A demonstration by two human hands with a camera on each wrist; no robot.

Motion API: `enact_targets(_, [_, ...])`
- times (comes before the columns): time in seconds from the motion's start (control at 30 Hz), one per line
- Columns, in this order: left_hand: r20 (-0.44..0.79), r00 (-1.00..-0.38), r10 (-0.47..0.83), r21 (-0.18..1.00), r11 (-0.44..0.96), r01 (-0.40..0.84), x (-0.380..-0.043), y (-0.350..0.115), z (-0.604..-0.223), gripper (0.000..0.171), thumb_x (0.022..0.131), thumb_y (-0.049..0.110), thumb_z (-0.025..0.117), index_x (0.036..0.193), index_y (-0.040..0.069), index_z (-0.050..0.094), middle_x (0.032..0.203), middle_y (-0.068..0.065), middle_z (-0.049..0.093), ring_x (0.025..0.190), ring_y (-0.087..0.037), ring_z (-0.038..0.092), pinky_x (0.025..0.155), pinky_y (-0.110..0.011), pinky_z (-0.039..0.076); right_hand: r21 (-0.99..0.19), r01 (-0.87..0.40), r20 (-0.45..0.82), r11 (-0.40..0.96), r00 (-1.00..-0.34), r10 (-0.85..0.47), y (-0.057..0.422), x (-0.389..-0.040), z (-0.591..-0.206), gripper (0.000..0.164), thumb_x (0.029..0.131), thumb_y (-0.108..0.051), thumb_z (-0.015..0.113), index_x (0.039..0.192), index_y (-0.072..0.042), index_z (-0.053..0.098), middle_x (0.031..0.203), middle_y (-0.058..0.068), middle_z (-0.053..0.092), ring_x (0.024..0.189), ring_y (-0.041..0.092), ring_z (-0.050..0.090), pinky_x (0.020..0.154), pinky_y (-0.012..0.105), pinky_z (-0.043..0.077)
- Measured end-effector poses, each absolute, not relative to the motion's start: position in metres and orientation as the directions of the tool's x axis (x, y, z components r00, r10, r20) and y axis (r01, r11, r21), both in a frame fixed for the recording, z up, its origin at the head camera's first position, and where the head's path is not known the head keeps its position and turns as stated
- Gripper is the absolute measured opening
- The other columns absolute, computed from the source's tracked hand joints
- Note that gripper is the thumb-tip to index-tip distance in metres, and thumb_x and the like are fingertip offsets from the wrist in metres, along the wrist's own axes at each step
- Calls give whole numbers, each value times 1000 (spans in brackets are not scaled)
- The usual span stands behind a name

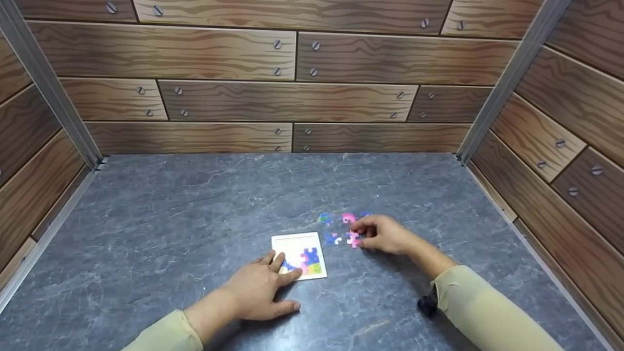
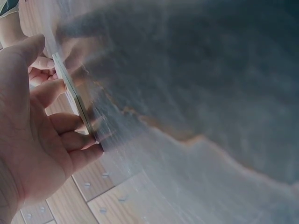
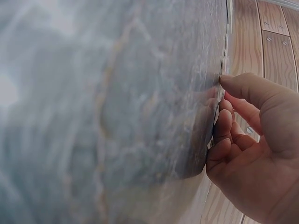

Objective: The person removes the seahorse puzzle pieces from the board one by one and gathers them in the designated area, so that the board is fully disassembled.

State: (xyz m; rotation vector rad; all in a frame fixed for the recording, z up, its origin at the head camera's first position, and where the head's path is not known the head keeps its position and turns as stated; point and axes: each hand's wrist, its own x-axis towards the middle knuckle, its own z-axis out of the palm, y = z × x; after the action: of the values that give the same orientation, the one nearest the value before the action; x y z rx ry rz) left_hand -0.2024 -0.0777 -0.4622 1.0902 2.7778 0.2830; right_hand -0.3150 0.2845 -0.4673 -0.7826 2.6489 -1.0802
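Observation:
A white puzzle tray (image 1: 292, 241) lies on the grey table, with several joined blue, pink and yellow-green pieces in its lower part. My left hand (image 1: 258, 287) rests on its lower left with fingers spread, hiding some of the pieces. In the left wrist view, the fingertips of that left hand (image 2: 51, 121) touch the edge of the tray (image 2: 74, 95). To the tray's right, my right hand (image 1: 382, 235) pinches a pink puzzle piece (image 1: 353, 239) between thumb and fingers at the table surface. From the right wrist view, the right hand (image 3: 257, 130) has its fingertips down at the tabletop.
Loose pieces lie around the right hand: a blue and white piece (image 1: 332, 238), a blue-green piece (image 1: 325, 218), a pink piece (image 1: 348, 218) and a blue piece (image 1: 365, 213). Wood-patterned walls (image 1: 219, 100) enclose the table (image 1: 195, 195) at the back and sides.

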Motion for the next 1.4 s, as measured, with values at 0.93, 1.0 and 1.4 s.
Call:
enact_targets(0.93, [-53, -718, 694, 230, 708, 668, -209, -79, -459, 72, 100, 66, 57, 158, 23, 55, 156, -30, 48, 143, -51, 47, 114, -58, 44, -736, -373, 69, 565, -871, -486, 288, -311, -458, 35, 90, 0, 76, 124, 6, 73, 105, 17, 72, 88, 16, 60, 74, 24, 49])
enact_targets(1.0, [-49, -712, 700, 222, 703, 676, -209, -78, -458, 72, 101, 66, 57, 158, 23, 55, 157, -29, 48, 143, -50, 48, 116, -57, 43, -719, -386, 77, 578, -871, -486, 285, -310, -456, 34, 90, 0, 75, 124, 6, 73, 106, 18, 73, 90, 18, 62, 77, 26, 52])
enact_targets(1.4, [-41, -680, 732, 143, 678, 721, -213, -66, -459, 71, 101, 69, 53, 158, 25, 55, 157, -28, 48, 146, -46, 46, 119, -54, 40, -672, -478, 115, 565, -822, -558, 243, -301, -448, 29, 91, -7, 81, 119, 1, 77, 102, 13, 74, 89, 16, 65, 73, 25, 54])
